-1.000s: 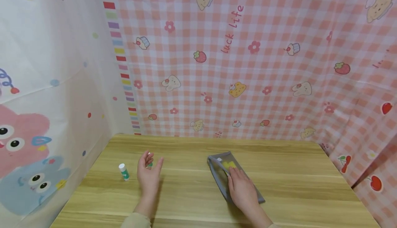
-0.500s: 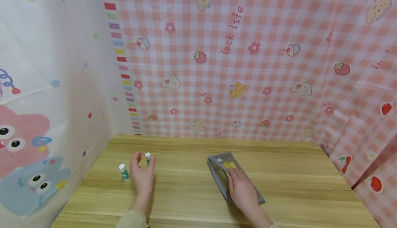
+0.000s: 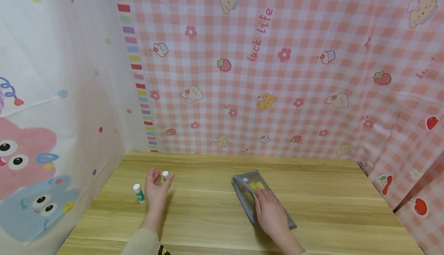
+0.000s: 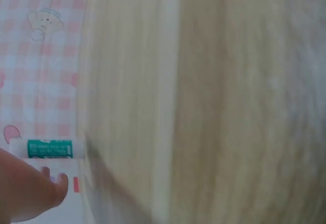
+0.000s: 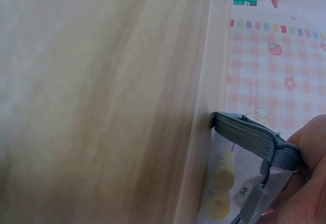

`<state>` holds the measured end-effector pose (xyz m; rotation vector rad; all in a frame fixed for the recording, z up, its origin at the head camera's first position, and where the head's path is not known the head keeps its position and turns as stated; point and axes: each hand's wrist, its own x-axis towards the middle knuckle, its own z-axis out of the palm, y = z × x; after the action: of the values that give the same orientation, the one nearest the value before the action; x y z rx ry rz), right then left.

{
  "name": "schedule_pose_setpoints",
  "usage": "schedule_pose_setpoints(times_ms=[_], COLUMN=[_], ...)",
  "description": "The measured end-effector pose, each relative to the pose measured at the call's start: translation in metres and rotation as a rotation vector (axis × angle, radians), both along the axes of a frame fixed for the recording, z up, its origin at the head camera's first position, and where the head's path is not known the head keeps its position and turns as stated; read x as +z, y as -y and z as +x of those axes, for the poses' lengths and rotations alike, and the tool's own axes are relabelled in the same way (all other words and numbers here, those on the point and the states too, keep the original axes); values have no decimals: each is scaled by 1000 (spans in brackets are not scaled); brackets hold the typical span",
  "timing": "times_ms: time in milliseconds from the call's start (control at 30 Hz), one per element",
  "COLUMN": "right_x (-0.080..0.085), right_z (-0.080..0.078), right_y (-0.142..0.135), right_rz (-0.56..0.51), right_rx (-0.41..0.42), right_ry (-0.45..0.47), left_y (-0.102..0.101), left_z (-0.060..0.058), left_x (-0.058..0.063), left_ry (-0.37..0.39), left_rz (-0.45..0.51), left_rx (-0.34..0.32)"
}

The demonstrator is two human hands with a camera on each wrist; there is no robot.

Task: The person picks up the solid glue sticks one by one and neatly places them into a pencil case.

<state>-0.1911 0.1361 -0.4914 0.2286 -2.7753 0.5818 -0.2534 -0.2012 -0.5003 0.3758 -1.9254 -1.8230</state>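
In the head view, my left hand (image 3: 156, 191) is at a white-capped glue stick (image 3: 165, 174) standing on the table. Thumb and fingers are spread on either side of it. The left wrist view shows this glue stick (image 4: 50, 148) with its green label, just past the thumb. A second glue stick (image 3: 138, 193) stands to the left of that hand. My right hand (image 3: 274, 213) holds a grey mesh zip pouch (image 5: 244, 135) along its zipped edge, fingers lying over its upper side. Yellow rounded things (image 5: 220, 193) show through the mesh, beside a tag marked 38.
The wooden table (image 3: 208, 216) runs back to a pink checked cloth (image 3: 208, 73) with printed cartoons. A white cloth (image 3: 69, 124) with cartoon figures hangs along the left side.
My left hand has moved left and is now around the nearer side of the right-hand glue stick, which it partly hid before. My right hand and the pouch stay where they were.
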Motion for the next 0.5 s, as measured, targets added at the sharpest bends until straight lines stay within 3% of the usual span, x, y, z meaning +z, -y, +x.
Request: schedule_pose_setpoints(times_ms=[200, 500], right_x=[0, -1], right_z=[0, -1], right_y=[1, 1], right_rz=[-3, -6], right_rx=[1, -4], right_ry=[14, 19], left_y=[3, 6], left_z=[-2, -5], left_x=[-5, -10], left_ry=[-13, -15], left_rz=[13, -16], left_rx=[-16, 18])
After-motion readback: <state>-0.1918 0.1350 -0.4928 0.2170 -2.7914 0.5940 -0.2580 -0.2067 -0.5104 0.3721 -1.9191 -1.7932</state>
